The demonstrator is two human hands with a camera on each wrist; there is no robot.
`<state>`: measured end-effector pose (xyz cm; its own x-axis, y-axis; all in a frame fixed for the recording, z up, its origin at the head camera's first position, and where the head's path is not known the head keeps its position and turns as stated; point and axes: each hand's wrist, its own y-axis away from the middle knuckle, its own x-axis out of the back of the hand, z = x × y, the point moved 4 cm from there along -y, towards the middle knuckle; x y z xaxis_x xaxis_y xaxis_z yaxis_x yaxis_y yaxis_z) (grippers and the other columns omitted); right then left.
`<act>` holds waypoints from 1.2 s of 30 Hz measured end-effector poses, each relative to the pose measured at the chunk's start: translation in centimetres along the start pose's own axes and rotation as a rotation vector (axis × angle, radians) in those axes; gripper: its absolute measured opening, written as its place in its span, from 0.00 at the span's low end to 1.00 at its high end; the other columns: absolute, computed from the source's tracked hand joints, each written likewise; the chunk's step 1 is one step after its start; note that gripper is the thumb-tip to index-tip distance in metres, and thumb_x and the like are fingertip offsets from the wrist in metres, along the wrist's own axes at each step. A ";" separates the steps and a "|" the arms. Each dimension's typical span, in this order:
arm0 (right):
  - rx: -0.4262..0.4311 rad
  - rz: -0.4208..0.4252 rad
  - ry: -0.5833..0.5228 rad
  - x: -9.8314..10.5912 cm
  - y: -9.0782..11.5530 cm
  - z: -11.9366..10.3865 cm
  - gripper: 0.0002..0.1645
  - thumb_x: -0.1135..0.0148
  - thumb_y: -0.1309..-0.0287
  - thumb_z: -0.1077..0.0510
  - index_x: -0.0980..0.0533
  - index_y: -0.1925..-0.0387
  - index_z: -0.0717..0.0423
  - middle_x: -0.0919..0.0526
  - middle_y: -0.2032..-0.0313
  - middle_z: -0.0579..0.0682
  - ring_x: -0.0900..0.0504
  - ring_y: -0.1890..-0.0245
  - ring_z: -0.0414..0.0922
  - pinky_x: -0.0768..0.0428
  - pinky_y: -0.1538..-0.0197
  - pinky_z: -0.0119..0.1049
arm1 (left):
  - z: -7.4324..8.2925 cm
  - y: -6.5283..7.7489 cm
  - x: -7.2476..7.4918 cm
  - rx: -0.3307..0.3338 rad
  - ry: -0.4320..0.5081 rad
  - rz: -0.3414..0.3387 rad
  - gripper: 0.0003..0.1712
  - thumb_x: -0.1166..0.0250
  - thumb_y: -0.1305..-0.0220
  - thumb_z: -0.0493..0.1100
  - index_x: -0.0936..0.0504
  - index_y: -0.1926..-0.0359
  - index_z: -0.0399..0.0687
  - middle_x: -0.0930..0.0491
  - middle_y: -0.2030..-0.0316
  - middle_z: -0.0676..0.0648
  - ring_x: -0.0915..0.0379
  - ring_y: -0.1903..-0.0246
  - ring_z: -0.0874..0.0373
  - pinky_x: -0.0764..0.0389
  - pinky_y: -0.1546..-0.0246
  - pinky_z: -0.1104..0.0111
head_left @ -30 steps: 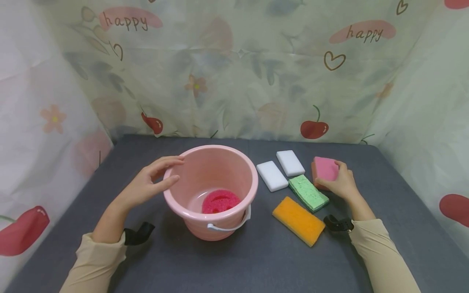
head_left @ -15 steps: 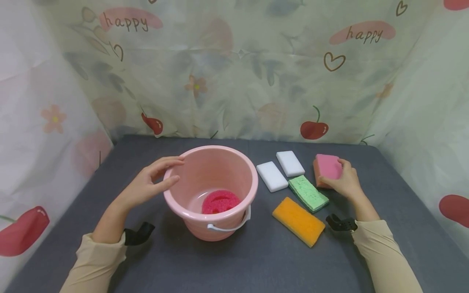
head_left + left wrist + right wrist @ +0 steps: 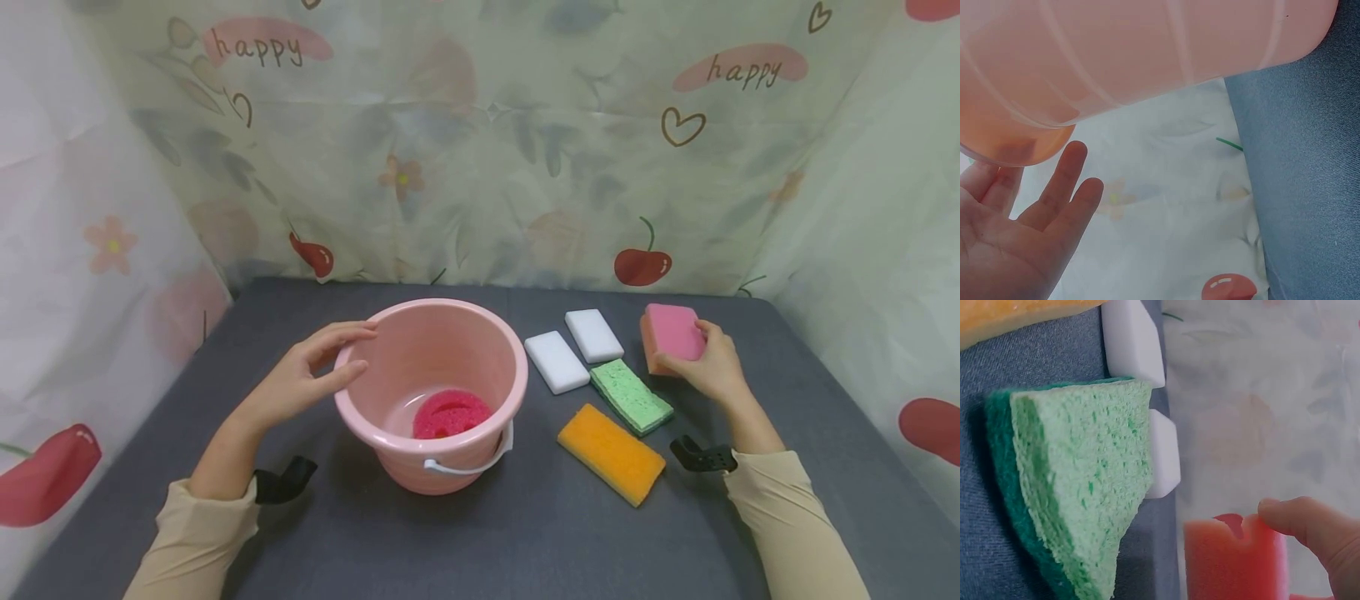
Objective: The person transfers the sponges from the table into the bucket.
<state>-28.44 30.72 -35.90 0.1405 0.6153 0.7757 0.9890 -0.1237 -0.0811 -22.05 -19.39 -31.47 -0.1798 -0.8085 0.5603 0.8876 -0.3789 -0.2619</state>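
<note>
My right hand (image 3: pixel 715 363) pinches a pink sponge (image 3: pixel 674 332) with an orange-red side, thumb against fingers. In the right wrist view the thumb dents the sponge (image 3: pixel 1225 562), which appears raised off the table. At the left, my left hand (image 3: pixel 303 375) rests by the rim of a pink bucket (image 3: pixel 433 447), its fingers relaxed and extended. Seen from the left wrist, those fingers (image 3: pixel 1063 178) lie spread beside the rim and do not wrap it. Inside the bucket lies a round dark-pink sponge (image 3: pixel 450 414) with a smile-shaped cut.
Between the bucket and my right hand lie two white sponge blocks (image 3: pixel 557 362) (image 3: pixel 594 336), a green sponge (image 3: pixel 632 397) and an orange sponge (image 3: pixel 611 454). The bucket's pale handle (image 3: pixel 468 467) hangs at its front. A patterned curtain (image 3: pixel 495 167) stands behind the dark table (image 3: pixel 480 550).
My right hand has shifted slightly up and to the right in the head view, carrying the pink sponge with it. The left hand and bucket stay in place.
</note>
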 end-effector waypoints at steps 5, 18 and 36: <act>0.017 0.008 -0.001 0.2 0.2 -0.4 0.53 0.38 0.45 0.49 0.54 0.33 0.75 0.44 0.39 0.76 0.39 0.47 0.65 0.31 0.46 0.59 | -0.1 0.0 0.0 -0.007 0.000 0.003 0.24 0.39 0.38 0.40 0.28 0.40 0.46 0.32 0.38 0.48 0.36 0.44 0.70 0.29 0.48 0.79; 0.075 0.015 -0.026 0.8 0.8 -2.4 0.50 0.39 0.44 0.46 0.51 0.31 0.68 0.44 0.36 0.73 0.40 0.44 0.65 0.30 0.46 0.58 | -0.1 0.0 0.0 -0.016 0.007 0.005 0.24 0.39 0.38 0.39 0.28 0.40 0.46 0.32 0.38 0.48 0.36 0.45 0.71 0.30 0.48 0.80; 0.175 0.024 -0.040 1.7 2.2 -5.8 0.46 0.41 0.43 0.47 0.48 0.31 0.65 0.42 0.36 0.71 0.37 0.46 0.63 0.29 0.50 0.55 | 0.0 0.0 -0.1 -0.024 0.013 0.008 0.24 0.39 0.38 0.39 0.28 0.41 0.44 0.32 0.38 0.47 0.36 0.45 0.72 0.31 0.49 0.81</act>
<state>-26.25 26.97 -31.13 0.1627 0.6449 0.7467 0.9778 -0.0040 -0.2096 -22.07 -19.33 -31.48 -0.1785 -0.8171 0.5482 0.8784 -0.3833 -0.2853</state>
